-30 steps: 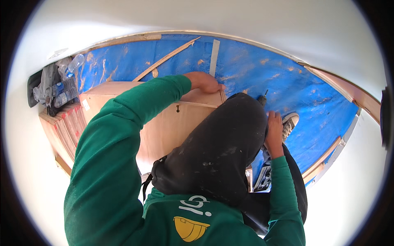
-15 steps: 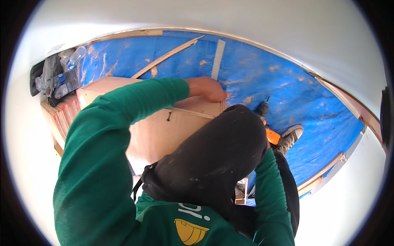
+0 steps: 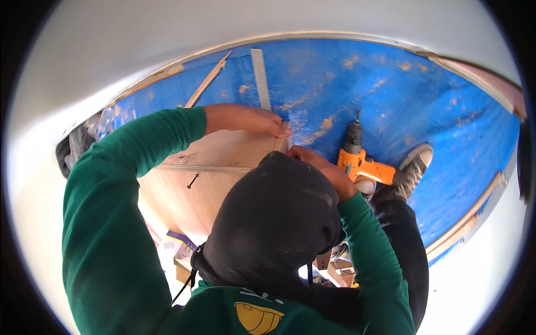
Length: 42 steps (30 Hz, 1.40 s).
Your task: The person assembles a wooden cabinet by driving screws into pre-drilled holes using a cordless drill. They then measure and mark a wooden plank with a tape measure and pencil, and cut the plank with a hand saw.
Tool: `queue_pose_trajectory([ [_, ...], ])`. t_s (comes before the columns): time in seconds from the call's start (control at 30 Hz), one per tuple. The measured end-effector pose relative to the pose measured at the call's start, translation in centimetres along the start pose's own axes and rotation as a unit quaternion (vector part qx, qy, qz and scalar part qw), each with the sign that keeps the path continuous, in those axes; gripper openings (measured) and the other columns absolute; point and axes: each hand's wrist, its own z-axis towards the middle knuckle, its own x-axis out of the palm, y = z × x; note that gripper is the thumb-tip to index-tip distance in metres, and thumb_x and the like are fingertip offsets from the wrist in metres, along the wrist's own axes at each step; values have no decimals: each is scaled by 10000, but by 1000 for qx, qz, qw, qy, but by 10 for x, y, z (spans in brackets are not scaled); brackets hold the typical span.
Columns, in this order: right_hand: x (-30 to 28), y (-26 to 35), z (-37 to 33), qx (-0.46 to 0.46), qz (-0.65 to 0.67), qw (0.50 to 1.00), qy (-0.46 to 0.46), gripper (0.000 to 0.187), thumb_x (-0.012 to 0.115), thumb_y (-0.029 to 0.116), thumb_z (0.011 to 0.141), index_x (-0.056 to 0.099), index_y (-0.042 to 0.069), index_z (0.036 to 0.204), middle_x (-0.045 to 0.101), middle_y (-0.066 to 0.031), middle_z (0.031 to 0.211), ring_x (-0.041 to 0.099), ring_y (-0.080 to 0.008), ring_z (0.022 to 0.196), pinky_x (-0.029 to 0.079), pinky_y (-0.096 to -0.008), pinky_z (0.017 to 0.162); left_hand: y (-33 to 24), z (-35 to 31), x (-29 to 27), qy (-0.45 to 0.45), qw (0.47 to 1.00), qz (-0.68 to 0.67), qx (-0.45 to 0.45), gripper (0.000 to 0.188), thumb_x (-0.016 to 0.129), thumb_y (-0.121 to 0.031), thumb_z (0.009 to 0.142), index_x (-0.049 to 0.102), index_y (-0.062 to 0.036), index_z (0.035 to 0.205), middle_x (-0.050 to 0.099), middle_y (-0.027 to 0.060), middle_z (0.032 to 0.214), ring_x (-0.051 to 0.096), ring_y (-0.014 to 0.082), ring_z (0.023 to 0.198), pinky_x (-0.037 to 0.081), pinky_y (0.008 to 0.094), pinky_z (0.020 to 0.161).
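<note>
A plywood box (image 3: pixel 184 201) stands in front of me, with a dark screw (image 3: pixel 192 181) sticking out of its near face. My left hand (image 3: pixel 254 120) reaches across the box top, its fingers closed at the far right corner. Close to that same end is my right hand (image 3: pixel 318 162), with curled fingers by the box edge; my raised knee (image 3: pixel 273 223) hides part of them, and what they hold, if anything, does not show. An orange and black cordless drill (image 3: pixel 363 164) rests on the floor beside my shoe, its bit pointing away from me.
A blue tarp (image 3: pixel 357 72) dusted with sawdust covers the floor. On it lie a pale flat strip (image 3: pixel 260 78) and a splintered wood stick (image 3: pixel 207 79). Dark and clear plastic bags (image 3: pixel 81 146) sit at the far left. White walls (image 3: pixel 268 17) curve around the area.
My right hand has let go of the drill, which now lies on the tarp, and moved left to the box corner. My left hand stays at the box end. The view has shifted.
</note>
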Motion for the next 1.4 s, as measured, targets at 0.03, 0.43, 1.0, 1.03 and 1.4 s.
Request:
queue_pose_trajectory([
  [0.03, 2, 0, 0, -6, -5, 1000, -2, 652, 783, 662, 1009, 646, 26, 1043, 632, -55, 944, 548, -164, 892, 509, -370, 802, 1, -1, 2, 11, 999, -32, 5, 709, 592, -753, 1084, 716, -66, 1210, 649, 78, 1162, 558, 195, 1153, 447, 410, 1024],
  [0.43, 9, 24, -23, -17, 126, 991, -39, 398, 800, 413, 1075, 613, 61, 1083, 626, -45, 962, 564, -162, 910, 513, -355, 826, 15, 0, 13, -102, 993, 53, 38, 752, 602, -773, 1068, 749, -45, 1189, 724, 140, 1181, 654, 269, 1128, 514, 455, 976],
  [1.0, 5, 84, 136, 91, -448, 879, 135, 776, 468, 663, 1141, 819, -26, 1204, 783, -284, 1287, 721, -483, 1218, 544, -556, 1067, 42, -134, 16, -452, 873, 114, 145, 213, 675, -146, 1083, 769, -19, 1226, 782, 218, 1138, 758, 381, 1065, 579, 474, 888],
  [1.03, 10, 82, 139, 81, -455, 878, 122, 785, 457, 662, 1144, 814, -33, 1212, 779, -290, 1295, 719, -482, 1230, 540, -563, 1078, 38, -162, 28, -489, 844, 121, 186, 229, 698, -197, 1086, 776, -21, 1210, 760, 186, 1106, 726, 359, 1006, 563, 462, 854],
  [1.4, 29, 77, 160, 55, -445, 886, 117, 743, 494, 610, 1141, 807, -58, 1223, 776, -332, 1250, 738, -502, 1183, 571, -572, 1044, -11, -197, 143, -520, 771, 350, 112, 473, 879, -368, 890, 836, -169, 1317, 734, -37, 1146, 584, 202, 976, 455, 387, 886],
])
